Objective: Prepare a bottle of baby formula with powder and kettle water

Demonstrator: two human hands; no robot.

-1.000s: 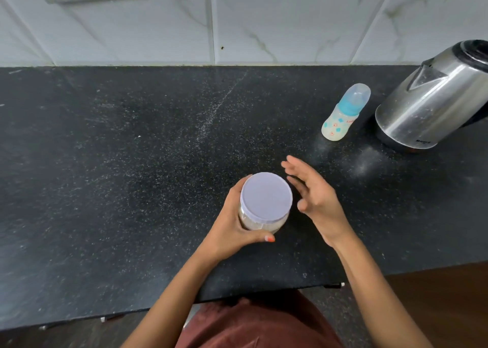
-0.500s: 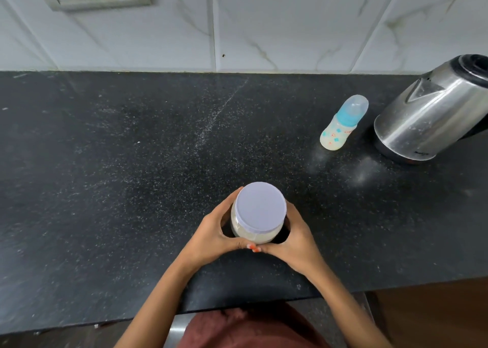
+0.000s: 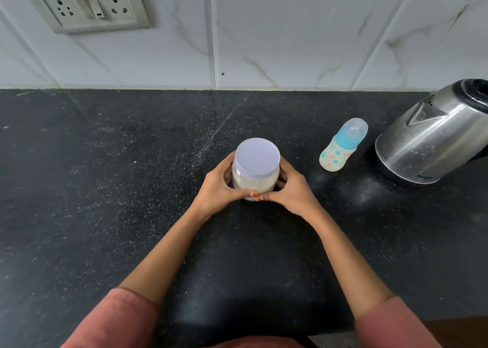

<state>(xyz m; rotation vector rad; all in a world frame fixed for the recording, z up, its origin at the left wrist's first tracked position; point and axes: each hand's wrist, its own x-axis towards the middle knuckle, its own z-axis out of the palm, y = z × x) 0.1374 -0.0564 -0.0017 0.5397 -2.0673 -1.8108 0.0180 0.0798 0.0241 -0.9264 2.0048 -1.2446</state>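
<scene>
At centre frame, a clear formula jar (image 3: 254, 178) with a smooth pale lavender lid (image 3: 257, 159) stands on a speckled black stone counter (image 3: 105, 189), the left hand (image 3: 220, 186) and right hand (image 3: 291, 189) wrapped around its sides, thumbs meeting at its near face; whitish powder shows through the wall. To the right stands a capped baby bottle (image 3: 343, 145) with a blue collar, just beside a brushed-steel kettle (image 3: 433, 133) at the right edge

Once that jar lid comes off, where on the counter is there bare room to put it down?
Left of the jar, the counter is bare to the wall. Near edge is free. Right is crowded: baby bottle, kettle.
</scene>
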